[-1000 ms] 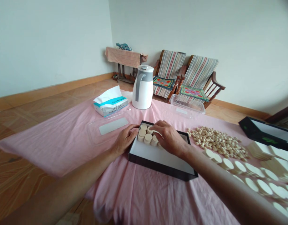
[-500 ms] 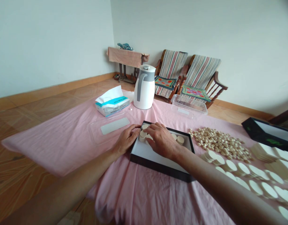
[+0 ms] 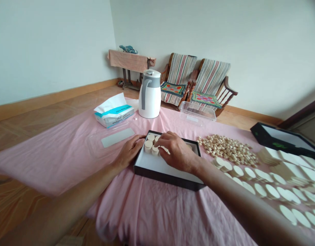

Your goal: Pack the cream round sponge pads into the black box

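Observation:
A shallow white box with a black rim [image 3: 159, 169] lies on the pink cloth [image 3: 152, 215] in front of me. Short stacks of cream discs [image 3: 148, 146] stand at its far left corner. My right hand [image 3: 174, 152] is curled over these discs, and its fingers hide some of them. My left hand [image 3: 129, 151] lies on the cloth with its fingertips at the box's left rim, holding nothing I can see.
To the right lie a heap of small cream pellets [image 3: 226, 148] and rows of flat cream discs [image 3: 265, 186]. A black lid [image 3: 283, 139] sits beyond them. A tissue pack [image 3: 113, 111], white jug [image 3: 149, 95] and clear plastic tray [image 3: 197, 111] stand at the far side.
The whole scene sits further left in the picture, as my head has turned. My right hand stays over the discs in the box, and my left hand stays at the rim.

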`<state>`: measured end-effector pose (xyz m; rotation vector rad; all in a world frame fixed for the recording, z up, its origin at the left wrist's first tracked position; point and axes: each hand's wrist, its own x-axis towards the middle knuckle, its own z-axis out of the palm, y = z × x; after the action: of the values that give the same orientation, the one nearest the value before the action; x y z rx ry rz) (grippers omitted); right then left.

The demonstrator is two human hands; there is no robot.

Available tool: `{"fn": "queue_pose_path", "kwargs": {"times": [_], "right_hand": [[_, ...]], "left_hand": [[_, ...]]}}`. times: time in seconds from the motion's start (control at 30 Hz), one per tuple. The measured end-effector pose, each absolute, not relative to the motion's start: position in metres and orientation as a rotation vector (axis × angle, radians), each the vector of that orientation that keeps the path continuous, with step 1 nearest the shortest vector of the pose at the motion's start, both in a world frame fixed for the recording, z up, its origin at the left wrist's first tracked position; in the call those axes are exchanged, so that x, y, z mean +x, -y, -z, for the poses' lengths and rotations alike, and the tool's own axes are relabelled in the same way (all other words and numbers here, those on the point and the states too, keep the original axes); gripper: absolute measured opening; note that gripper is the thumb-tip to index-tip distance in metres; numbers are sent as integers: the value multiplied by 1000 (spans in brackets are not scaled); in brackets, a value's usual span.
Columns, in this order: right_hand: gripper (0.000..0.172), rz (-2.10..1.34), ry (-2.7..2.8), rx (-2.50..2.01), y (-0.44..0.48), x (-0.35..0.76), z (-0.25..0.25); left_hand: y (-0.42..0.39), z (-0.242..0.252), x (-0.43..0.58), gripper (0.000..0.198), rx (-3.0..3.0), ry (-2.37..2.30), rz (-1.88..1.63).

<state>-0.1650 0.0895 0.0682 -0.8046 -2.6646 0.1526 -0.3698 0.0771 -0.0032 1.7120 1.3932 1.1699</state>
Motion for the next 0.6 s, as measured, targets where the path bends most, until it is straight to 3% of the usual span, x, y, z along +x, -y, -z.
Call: {"fn": "queue_pose_path", "kwargs": {"times": [0.27,0.6], "right_hand": [[24,-76,2417,-1314,-77,-44,-98],[34,-13,2688,-1792,-82,33,-62]], "left_hand": [[-76,0,-366,51,1715,-1479,-1185],[-73,-3,-358,46,1710,-1569,-1188]]}}
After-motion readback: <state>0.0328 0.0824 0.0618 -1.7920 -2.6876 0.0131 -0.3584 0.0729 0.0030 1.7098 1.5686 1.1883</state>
